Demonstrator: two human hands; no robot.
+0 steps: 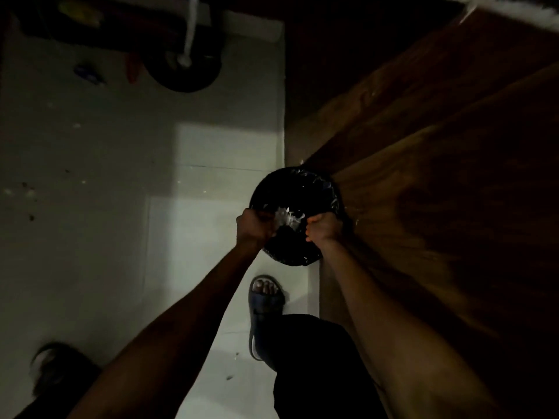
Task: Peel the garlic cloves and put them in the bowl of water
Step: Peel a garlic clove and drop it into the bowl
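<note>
I look straight down in dim light at a round bin lined with a black plastic bag, standing on the floor against a wooden cabinet. Both hands reach over its near rim. My left hand has curled fingers next to a pale, whitish clump that looks like garlic skins. My right hand is also curled, at the bag's right edge. Whether either hand pinches the skins or the bag is too dark to tell. No garlic cloves and no bowl of water are in view.
A brown wooden cabinet front fills the right side. Pale floor tiles spread to the left. My foot in a blue sandal stands just below the bin. A dark round object and a white hose lie at the top.
</note>
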